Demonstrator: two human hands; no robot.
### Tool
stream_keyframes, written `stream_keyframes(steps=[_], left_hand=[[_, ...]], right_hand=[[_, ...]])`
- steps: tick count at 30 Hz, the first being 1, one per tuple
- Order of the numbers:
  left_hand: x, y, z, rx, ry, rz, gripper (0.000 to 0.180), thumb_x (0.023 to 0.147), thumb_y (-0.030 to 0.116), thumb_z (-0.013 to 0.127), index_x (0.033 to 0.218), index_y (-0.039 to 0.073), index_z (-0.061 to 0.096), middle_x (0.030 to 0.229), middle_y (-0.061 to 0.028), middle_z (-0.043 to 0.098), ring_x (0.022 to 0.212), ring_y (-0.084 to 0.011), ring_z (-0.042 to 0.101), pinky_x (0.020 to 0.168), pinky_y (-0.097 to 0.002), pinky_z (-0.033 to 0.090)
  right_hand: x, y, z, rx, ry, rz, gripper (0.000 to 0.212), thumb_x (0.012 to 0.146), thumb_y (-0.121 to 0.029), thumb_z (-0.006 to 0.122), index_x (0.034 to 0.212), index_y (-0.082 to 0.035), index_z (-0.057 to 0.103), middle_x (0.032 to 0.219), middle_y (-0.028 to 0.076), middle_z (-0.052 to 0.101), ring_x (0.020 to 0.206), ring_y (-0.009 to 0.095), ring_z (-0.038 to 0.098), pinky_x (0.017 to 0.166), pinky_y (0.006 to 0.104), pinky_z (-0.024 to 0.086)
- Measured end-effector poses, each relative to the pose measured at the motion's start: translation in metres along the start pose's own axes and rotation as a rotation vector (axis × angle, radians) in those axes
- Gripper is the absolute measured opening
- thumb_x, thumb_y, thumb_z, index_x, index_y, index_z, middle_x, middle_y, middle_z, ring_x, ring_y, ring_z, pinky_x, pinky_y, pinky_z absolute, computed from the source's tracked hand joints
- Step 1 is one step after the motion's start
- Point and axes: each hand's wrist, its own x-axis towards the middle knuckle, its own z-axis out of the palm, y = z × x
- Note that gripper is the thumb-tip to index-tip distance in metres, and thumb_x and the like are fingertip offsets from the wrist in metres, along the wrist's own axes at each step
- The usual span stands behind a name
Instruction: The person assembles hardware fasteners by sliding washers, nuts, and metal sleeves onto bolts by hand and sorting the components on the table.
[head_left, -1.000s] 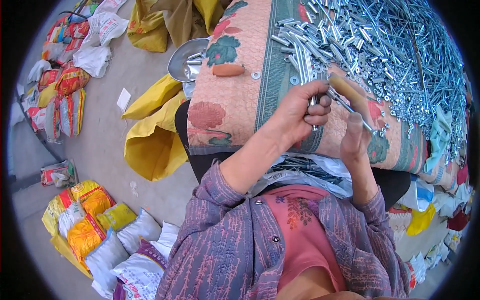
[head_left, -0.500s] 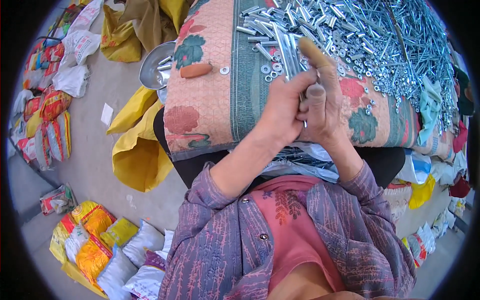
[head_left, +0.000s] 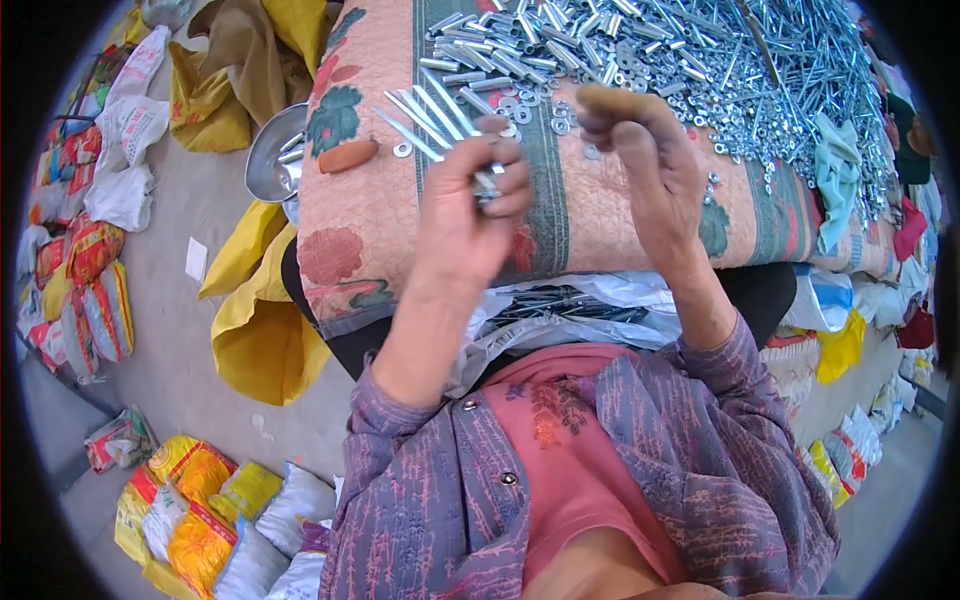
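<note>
The left hand (head_left: 465, 215) squeezes a bunch of long silver bolts (head_left: 430, 115), fanned out above the flowered quilt (head_left: 370, 230). The right hand (head_left: 640, 165) is beside it, fingertips pinched together over loose washers (head_left: 560, 115). I cannot tell what they hold.

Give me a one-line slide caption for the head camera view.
Left hand grips a fan of long bolts over a floral quilt strewn with hardware; right hand raised beside it.
</note>
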Motion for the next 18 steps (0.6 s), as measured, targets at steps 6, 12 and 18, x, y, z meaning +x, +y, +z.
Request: stream_keyframes(steps=[6,12,18], left_hand=[[-0.016,0.016,0.014,0.636,0.239,0.212,0.029,0.077,-0.002,0.054,0.105,-0.002,0.05,0.076,-0.0101,0.059,0.052,-0.0114,0.052,0.035,-0.0183,0.031],[-0.026,0.008,0.019,0.82,0.234,0.204,0.028,0.075,-0.002,0.053,0.102,-0.002,0.051,0.072,-0.0076,0.059,0.046,-0.0087,0.048,0.034,-0.0175,0.027],[-0.036,0.012,0.011,0.874,0.284,0.186,0.021,0.074,0.002,0.056,0.095,0.001,0.051,0.075,-0.0102,0.062,0.042,-0.0081,0.046,0.033,-0.0188,0.026]], right_hand=[[0.001,0.018,0.015,-0.461,-0.305,0.088,0.02,0.079,-0.017,0.063,0.097,-0.009,0.061,0.085,0.012,0.057,0.077,0.03,0.058,0.066,0.0382,0.046],[0.013,0.042,0.037,-0.79,-0.323,-0.11,0.015,0.078,-0.017,0.061,0.09,-0.009,0.057,0.083,0.011,0.052,0.082,0.03,0.056,0.065,0.0413,0.046],[0.014,0.048,0.009,-0.787,-0.292,-0.083,0.013,0.081,-0.014,0.057,0.092,-0.008,0.055,0.085,0.014,0.056,0.081,0.033,0.057,0.065,0.0417,0.047]])
